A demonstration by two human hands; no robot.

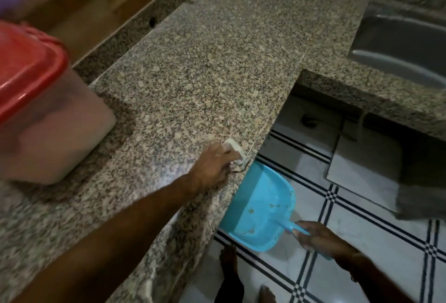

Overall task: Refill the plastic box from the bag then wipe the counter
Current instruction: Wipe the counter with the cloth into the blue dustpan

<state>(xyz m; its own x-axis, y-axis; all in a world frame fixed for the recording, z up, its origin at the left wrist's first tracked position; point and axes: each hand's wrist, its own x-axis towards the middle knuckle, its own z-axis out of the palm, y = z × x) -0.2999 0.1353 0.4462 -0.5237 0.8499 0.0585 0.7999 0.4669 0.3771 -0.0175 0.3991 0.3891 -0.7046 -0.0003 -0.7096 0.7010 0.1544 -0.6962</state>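
On the speckled granite counter (205, 49), close to its front edge, left hand (212, 167) palm down, fingers curled over a small pale cloth (235, 151) and pressing it flat to the stone just short of the lip; forearm stretched in from the lower left across the counter; right hand (318, 237) lower, off the counter and above the floor (362, 242), fingers wrapped round the handle (293, 226) of a light-blue dustpan (260, 201); dustpan held tilted, its wide front edge tucked against the counter's front face right beneath the cloth; a few brownish crumbs (251, 211) scattered on its inner surface; plastic box (55, 133) standing at the left of the counter, well apart from the cloth, translucent walls with pale contents dimly showing, red lid (26, 68) sitting on top; whether the lid is clipped down, impossible to tell through the blur; steel sink (398, 44) sunk in the far right stretch of the counter; white floor tiles crossed by dark double lines; two bare feet (229, 261) on them near the counter's base.
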